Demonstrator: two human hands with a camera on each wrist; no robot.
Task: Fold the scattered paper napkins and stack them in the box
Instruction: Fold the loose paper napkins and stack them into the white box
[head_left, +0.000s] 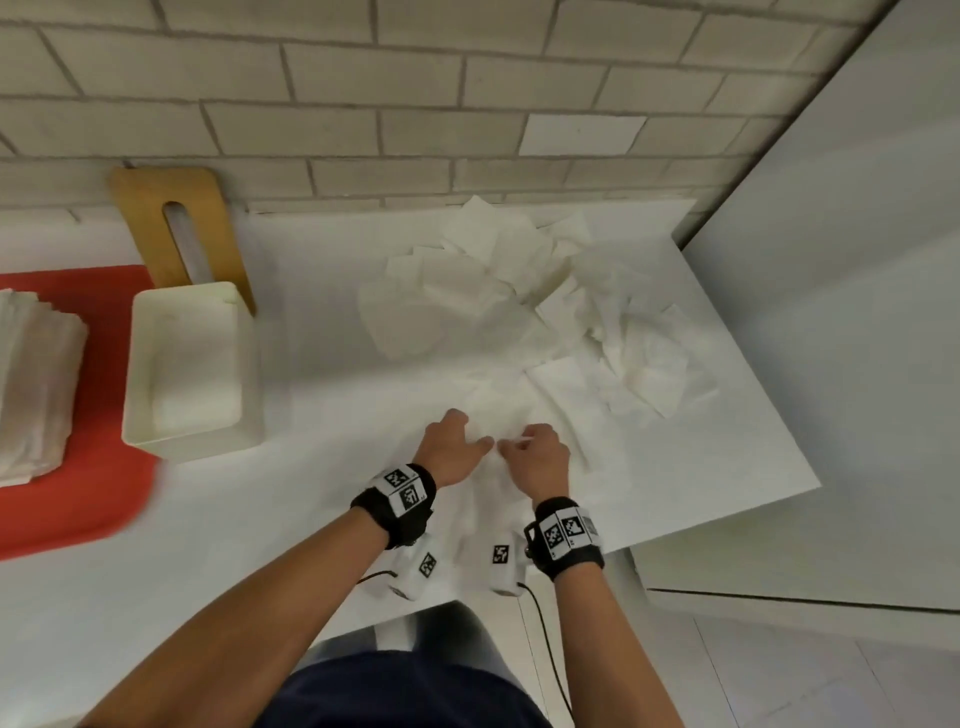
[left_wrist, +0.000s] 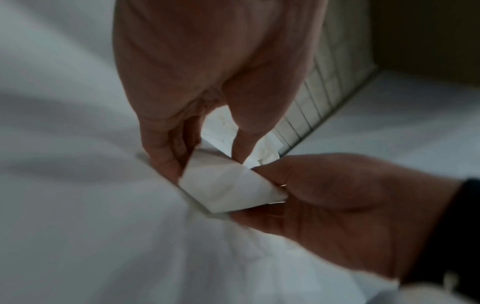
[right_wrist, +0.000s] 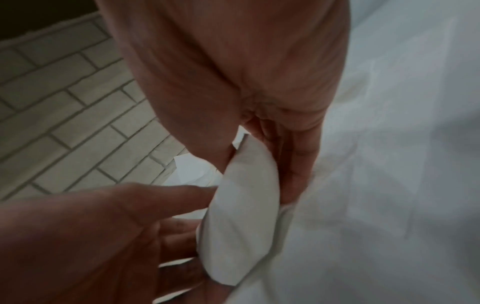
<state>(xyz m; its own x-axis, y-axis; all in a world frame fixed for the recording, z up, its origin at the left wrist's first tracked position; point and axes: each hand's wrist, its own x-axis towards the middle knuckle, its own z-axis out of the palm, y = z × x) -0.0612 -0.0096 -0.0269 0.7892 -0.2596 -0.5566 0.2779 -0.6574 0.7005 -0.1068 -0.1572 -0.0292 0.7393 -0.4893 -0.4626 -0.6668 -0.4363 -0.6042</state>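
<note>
Both hands meet over one white napkin (head_left: 493, 421) near the table's front edge. My left hand (head_left: 475, 436) pinches its folded corner (left_wrist: 226, 185) between thumb and fingers. My right hand (head_left: 511, 444) pinches the same fold (right_wrist: 244, 216) from the other side, thumb on top. In the left wrist view the right hand (left_wrist: 259, 189) grips the corner's right tip, and in the right wrist view the left hand (right_wrist: 200, 222) holds the fold's left edge. A heap of loose napkins (head_left: 519, 301) lies behind the hands to the right. The white box (head_left: 197, 441) stands to the left, and its contents cannot be made out.
A stack of folded napkins (head_left: 31, 384) rests on a red tray (head_left: 78, 493) at the far left. A wooden lid with a slot (head_left: 176, 234) leans against the brick wall behind the box. The table ends at the right beside a white cabinet (head_left: 857, 312).
</note>
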